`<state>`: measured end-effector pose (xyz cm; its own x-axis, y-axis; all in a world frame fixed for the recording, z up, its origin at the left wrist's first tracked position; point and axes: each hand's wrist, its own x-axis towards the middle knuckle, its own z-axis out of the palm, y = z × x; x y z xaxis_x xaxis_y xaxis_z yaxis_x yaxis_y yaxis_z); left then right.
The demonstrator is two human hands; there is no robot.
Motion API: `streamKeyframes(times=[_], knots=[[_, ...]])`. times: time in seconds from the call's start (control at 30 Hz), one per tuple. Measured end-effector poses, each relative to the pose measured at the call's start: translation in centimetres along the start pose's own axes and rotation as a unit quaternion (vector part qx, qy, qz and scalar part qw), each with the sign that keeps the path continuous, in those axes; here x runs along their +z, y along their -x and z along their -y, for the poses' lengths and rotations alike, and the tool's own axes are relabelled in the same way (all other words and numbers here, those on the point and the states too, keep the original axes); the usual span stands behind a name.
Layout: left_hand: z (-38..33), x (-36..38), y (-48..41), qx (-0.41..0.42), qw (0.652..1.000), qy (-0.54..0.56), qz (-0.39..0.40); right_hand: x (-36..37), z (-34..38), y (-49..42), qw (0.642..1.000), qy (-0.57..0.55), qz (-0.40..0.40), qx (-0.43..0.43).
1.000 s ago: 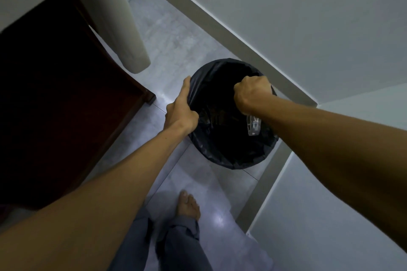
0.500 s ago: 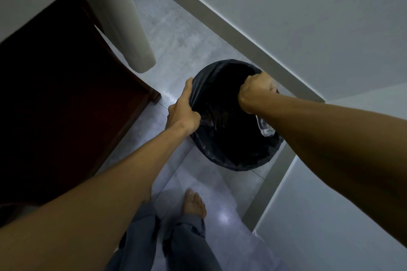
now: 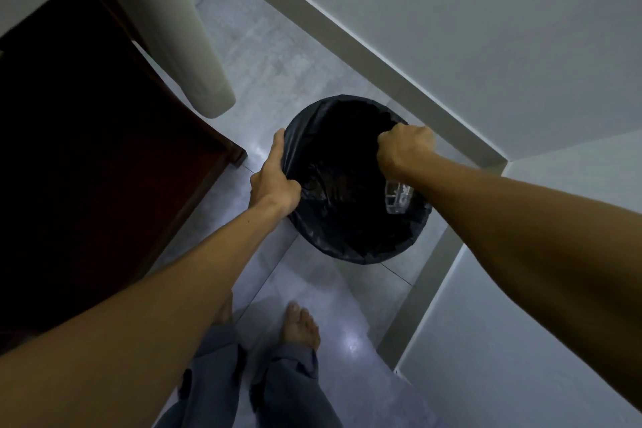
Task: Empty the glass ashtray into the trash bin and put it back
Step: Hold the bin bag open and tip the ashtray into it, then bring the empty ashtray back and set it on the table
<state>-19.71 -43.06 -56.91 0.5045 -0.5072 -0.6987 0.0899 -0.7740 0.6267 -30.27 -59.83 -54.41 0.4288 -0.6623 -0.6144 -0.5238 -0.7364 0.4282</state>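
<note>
**Glass ashtray held over the black bin**

Head camera: A round trash bin [image 3: 354, 219] stands on the grey tiled floor [image 3: 264, 55], in a corner where two pale walls meet. A black bag lines the bin, and its inside is too dark to see what lies there.

The left hand [image 3: 274, 181] is on the left side of the bin. Its fingers are curled tight over the rim and pinch the black bag there, with the thumb lying along the outside.

The right hand [image 3: 404, 151] is over the far right part of the bin. It is closed in a fist. The glass ashtray [image 3: 397, 197] shows just under the wrist, over the bin's right side, inside the ring of the rim. Only a small clear piece of it can be seen, so how it is tipped is hard to tell. The hand seems to hold it, but the fingers on the glass are hidden.

Left of the bin is a dark red wooden piece of furniture [image 3: 87, 149]. A thick pale leg [image 3: 194, 45] comes down beyond it. Below the bin, near the camera, are two bare feet [image 3: 300, 327] and grey trousers [image 3: 278, 389].
</note>
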Motion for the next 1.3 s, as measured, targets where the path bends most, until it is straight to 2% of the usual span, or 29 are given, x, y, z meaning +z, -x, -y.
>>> streamKeyframes(times=[0.07,0.2,0.43,0.6,0.7,0.77,0.87,0.97,1.03,1.13,1.3], knots=[[0.3,-0.2,-0.3,-0.011,1.000,0.003,-0.010,0.8,-0.6,0.1,0.994,-0.099,-0.030,0.015],[1.0,-0.3,-0.6,-0.027,0.999,0.027,-0.027,3.0,-0.6,0.6,0.958,-0.277,-0.070,0.027],[2.4,0.1,-1.0,-0.035,0.996,0.043,-0.065,5.7,0.9,1.2,0.898,-0.419,-0.125,0.052],[3.5,-0.6,-1.8,-0.030,0.996,0.031,-0.083,6.4,2.4,1.6,0.827,-0.534,-0.160,0.080],[4.1,-0.9,-2.1,-0.035,0.996,0.006,-0.085,6.9,3.5,1.7,0.795,-0.575,-0.176,0.080],[4.4,-1.0,-2.4,-0.036,0.996,-0.003,-0.086,7.3,4.1,1.7,0.787,-0.585,-0.182,0.078],[4.5,-1.1,-2.4,-0.041,0.996,0.002,-0.084,7.4,4.7,2.1,0.770,-0.604,-0.186,0.084],[3.6,-1.0,-1.7,-0.064,0.993,0.011,-0.103,7.0,4.9,2.9,0.739,-0.641,-0.184,0.096],[2.3,-0.6,-0.4,-0.026,0.991,-0.042,-0.121,6.5,5.0,3.8,0.725,-0.655,-0.190,0.098],[0.0,0.0,1.8,0.085,0.982,-0.108,-0.129,5.3,4.9,5.5,0.702,-0.677,-0.198,0.099],[-5.5,-0.6,7.3,0.111,0.989,-0.051,-0.079,1.8,3.8,9.6,0.658,-0.714,-0.198,0.131]])
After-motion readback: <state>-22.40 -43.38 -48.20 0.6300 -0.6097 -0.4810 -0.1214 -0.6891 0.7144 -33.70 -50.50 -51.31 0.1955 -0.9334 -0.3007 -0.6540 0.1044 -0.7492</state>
